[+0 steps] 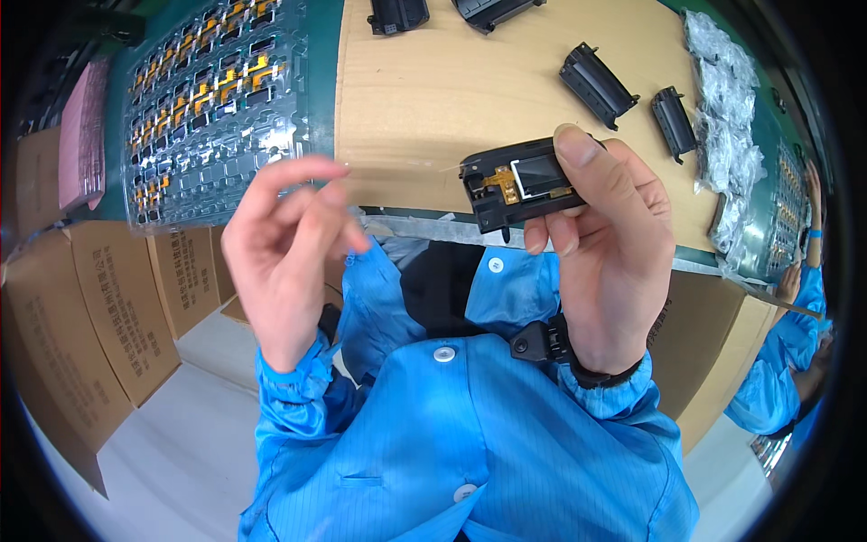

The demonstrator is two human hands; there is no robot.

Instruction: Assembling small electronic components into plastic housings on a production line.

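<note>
My right hand [623, 230] grips a black plastic housing [492, 215] above the table's near edge, thumb on top and fingertips beneath. A small dark display [540, 170] with a white edge lies in the housing, and an orange flex cable [502, 183] shows at its left end. My left hand [287, 239] is raised to the left of the housing, apart from it. Its fingers are bent and spread, and nothing shows between them. A clear plastic tray [262, 167] of small displays with orange flex cables lies just beyond my left hand.
On the cardboard-covered table [411, 117] lie several black housings [598, 86] toward the back and right. Clear plastic bags [727, 117] line the right side. Pink sheets [83, 135] are stacked far left, above cardboard boxes [117, 307]. A co-worker's blue sleeve [768, 388] shows at the right.
</note>
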